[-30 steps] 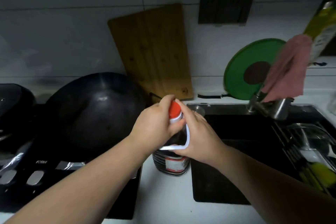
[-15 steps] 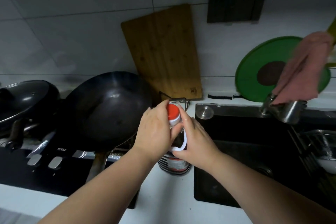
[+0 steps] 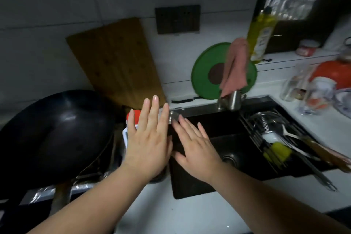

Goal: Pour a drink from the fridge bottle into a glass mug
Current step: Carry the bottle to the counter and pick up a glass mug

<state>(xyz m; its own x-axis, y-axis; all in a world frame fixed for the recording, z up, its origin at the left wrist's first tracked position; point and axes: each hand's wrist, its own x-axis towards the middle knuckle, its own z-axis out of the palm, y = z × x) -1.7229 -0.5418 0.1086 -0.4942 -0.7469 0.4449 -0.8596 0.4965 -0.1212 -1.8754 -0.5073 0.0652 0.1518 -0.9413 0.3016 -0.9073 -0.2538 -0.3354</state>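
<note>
The left hand [image 3: 148,142] is spread flat, fingers straight, holding nothing; it hangs in front of the bottle [image 3: 133,118], whose red cap shows at the hand's eleven o'clock, with a white handle loop just under the cap (whether the palm touches the bottle cannot be told). The bottle stands upright on the white counter [image 3: 161,214], between the dark wok [image 3: 57,133] at its nine o'clock and the black sink [image 3: 218,133] at its three o'clock. The right hand [image 3: 197,150] is also open, fingers extended and gripping nothing; it is over the sink's left edge, just beside the left hand.

At twelve o'clock from the hands a wooden cutting board [image 3: 117,62] leans against the tiled wall; at one o'clock a green round lid [image 3: 205,74] leans there too, with a pink cloth [image 3: 236,68] draped over the steel faucet [image 3: 230,99] in front of it; a yellow-green oil bottle [image 3: 261,36] stands at two o'clock. A wire rack [image 3: 266,125] with utensils sits in the sink's right part; blurred clear glass containers [image 3: 290,85] stand on the counter at three o'clock.
</note>
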